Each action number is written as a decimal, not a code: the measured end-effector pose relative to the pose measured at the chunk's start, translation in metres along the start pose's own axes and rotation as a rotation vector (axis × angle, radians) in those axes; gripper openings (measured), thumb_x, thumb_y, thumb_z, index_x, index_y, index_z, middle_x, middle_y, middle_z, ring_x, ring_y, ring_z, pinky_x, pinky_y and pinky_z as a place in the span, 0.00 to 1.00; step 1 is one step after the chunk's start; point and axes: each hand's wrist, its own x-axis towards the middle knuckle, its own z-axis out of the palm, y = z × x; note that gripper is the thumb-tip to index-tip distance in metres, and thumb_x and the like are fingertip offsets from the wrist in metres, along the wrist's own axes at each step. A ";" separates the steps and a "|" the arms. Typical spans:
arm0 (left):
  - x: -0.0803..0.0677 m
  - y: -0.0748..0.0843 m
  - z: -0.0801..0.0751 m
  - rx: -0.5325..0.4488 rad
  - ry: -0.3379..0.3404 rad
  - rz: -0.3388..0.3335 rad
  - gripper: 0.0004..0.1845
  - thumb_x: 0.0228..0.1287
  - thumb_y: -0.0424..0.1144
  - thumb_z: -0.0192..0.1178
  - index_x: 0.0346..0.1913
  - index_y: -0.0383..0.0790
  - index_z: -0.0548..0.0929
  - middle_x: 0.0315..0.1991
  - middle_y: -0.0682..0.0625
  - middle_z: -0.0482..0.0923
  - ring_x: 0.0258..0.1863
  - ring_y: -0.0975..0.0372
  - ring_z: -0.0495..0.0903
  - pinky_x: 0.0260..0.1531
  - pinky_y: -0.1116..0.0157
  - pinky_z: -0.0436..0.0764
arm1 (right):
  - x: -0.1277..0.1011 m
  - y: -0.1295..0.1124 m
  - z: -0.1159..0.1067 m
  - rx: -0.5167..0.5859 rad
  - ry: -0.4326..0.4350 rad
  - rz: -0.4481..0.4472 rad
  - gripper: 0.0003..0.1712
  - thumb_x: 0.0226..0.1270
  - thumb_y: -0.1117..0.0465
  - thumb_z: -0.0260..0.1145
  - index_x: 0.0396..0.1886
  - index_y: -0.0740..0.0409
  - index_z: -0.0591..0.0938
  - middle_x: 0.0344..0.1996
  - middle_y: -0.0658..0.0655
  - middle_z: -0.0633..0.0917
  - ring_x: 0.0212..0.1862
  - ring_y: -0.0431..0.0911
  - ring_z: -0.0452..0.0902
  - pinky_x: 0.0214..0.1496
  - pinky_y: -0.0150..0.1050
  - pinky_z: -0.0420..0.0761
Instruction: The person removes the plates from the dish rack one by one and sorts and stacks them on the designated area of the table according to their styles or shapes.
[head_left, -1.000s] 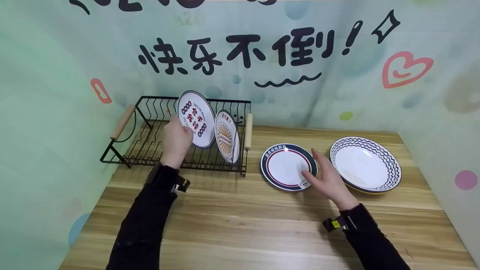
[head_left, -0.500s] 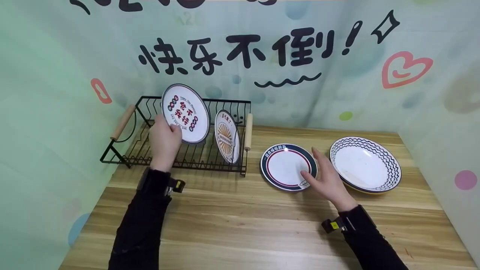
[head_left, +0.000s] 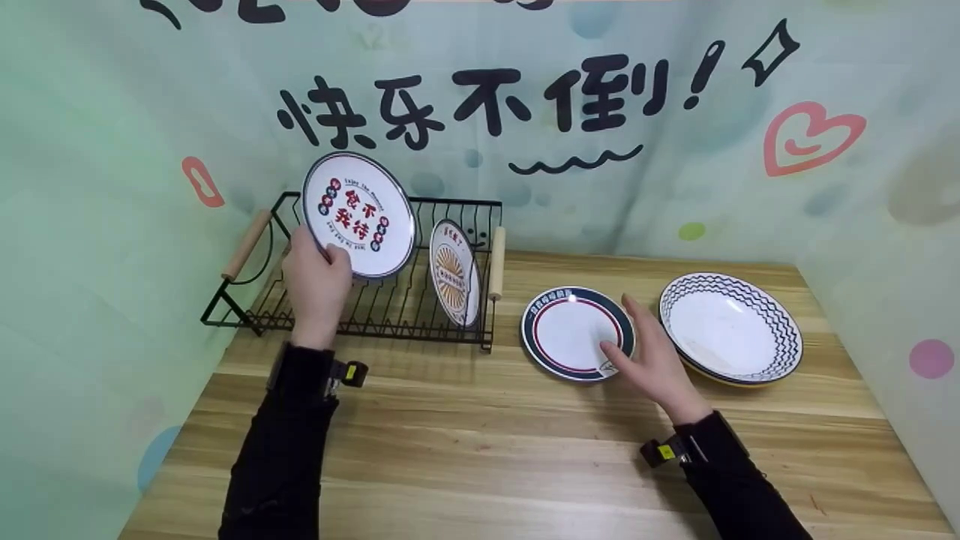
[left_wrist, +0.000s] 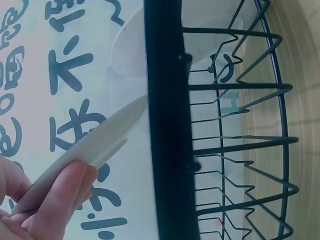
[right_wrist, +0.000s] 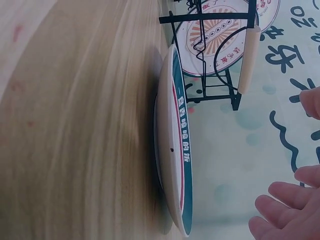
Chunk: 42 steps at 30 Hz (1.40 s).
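A zigzag-rimmed bowl (head_left: 731, 328) sits at the right of the wooden table (head_left: 487, 450), before a lettered backdrop (head_left: 480, 97).

White plate (head_left: 358, 215) with red-blue lettering; black rack (head_left: 300, 300).

Glossy ceramic plate (head_left: 358, 215); black wire rack (head_left: 390, 307)

Rack slots: you have open wire slots in the dish rack (head_left: 315, 307) left of the sunburst plate (head_left: 454, 273), which stands upright near its right end.
Above rack: the lettered plate (head_left: 358, 215) in your left hand (head_left: 315, 281) fills the air over those slots.
Tabletop front: bare wooden table (head_left: 480, 457) between your arms.
Right side: navy-rimmed plate (head_left: 571, 334) under your right hand (head_left: 651, 360), zigzag-rimmed plate (head_left: 731, 328) just beside it.
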 end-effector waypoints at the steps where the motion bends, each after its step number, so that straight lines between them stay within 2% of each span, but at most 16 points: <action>1: -0.001 0.000 0.000 -0.009 0.012 0.006 0.14 0.66 0.29 0.51 0.52 0.25 0.74 0.40 0.33 0.79 0.31 0.47 0.77 0.28 0.54 0.77 | 0.000 0.000 0.000 0.000 0.000 0.001 0.45 0.62 0.58 0.70 0.73 0.73 0.60 0.69 0.71 0.67 0.70 0.63 0.61 0.72 0.58 0.59; 7: -0.006 0.000 0.001 -0.054 0.070 0.010 0.10 0.66 0.29 0.51 0.47 0.26 0.74 0.33 0.38 0.77 0.26 0.51 0.72 0.25 0.58 0.69 | -0.001 0.000 -0.001 0.007 0.003 -0.003 0.45 0.62 0.58 0.70 0.73 0.73 0.60 0.69 0.72 0.67 0.70 0.63 0.61 0.72 0.58 0.58; 15: -0.011 0.008 0.001 -0.124 0.080 -0.008 0.11 0.65 0.28 0.52 0.48 0.26 0.76 0.30 0.43 0.75 0.23 0.57 0.68 0.23 0.64 0.66 | -0.001 -0.002 -0.002 0.009 0.005 0.006 0.46 0.63 0.58 0.70 0.73 0.72 0.60 0.69 0.71 0.67 0.70 0.62 0.61 0.73 0.57 0.58; 19: -0.015 0.011 0.003 -0.147 0.071 -0.004 0.09 0.64 0.27 0.53 0.46 0.27 0.77 0.26 0.46 0.74 0.18 0.60 0.69 0.17 0.69 0.66 | 0.000 -0.005 -0.002 0.012 0.002 0.010 0.45 0.63 0.58 0.70 0.73 0.72 0.60 0.69 0.71 0.67 0.70 0.62 0.61 0.73 0.57 0.58; 22: -0.018 0.012 0.004 -0.166 0.066 -0.003 0.08 0.64 0.27 0.53 0.44 0.28 0.76 0.25 0.47 0.73 0.17 0.61 0.68 0.17 0.70 0.66 | 0.000 -0.006 -0.003 0.015 0.000 0.019 0.45 0.63 0.57 0.70 0.73 0.71 0.60 0.69 0.70 0.67 0.71 0.61 0.61 0.73 0.57 0.58; 29: -0.027 0.017 0.005 -0.244 0.053 -0.017 0.15 0.64 0.26 0.53 0.52 0.29 0.78 0.23 0.51 0.71 0.15 0.66 0.65 0.15 0.71 0.66 | 0.000 -0.007 -0.001 0.032 0.013 0.017 0.46 0.63 0.58 0.71 0.73 0.71 0.60 0.70 0.69 0.67 0.71 0.60 0.60 0.73 0.56 0.57; 33: -0.031 0.018 0.006 -0.259 0.055 -0.010 0.15 0.63 0.25 0.53 0.52 0.30 0.79 0.22 0.51 0.66 0.16 0.67 0.61 0.15 0.70 0.62 | 0.001 -0.008 -0.001 0.041 0.021 0.013 0.46 0.62 0.58 0.71 0.73 0.71 0.60 0.70 0.69 0.67 0.71 0.60 0.60 0.74 0.56 0.57; 42: -0.041 0.021 0.008 -0.315 0.007 -0.004 0.11 0.63 0.24 0.53 0.48 0.29 0.78 0.23 0.50 0.70 0.13 0.67 0.68 0.11 0.73 0.67 | 0.001 -0.011 -0.001 0.052 0.028 0.009 0.45 0.62 0.58 0.71 0.73 0.71 0.60 0.70 0.68 0.67 0.71 0.59 0.60 0.74 0.55 0.57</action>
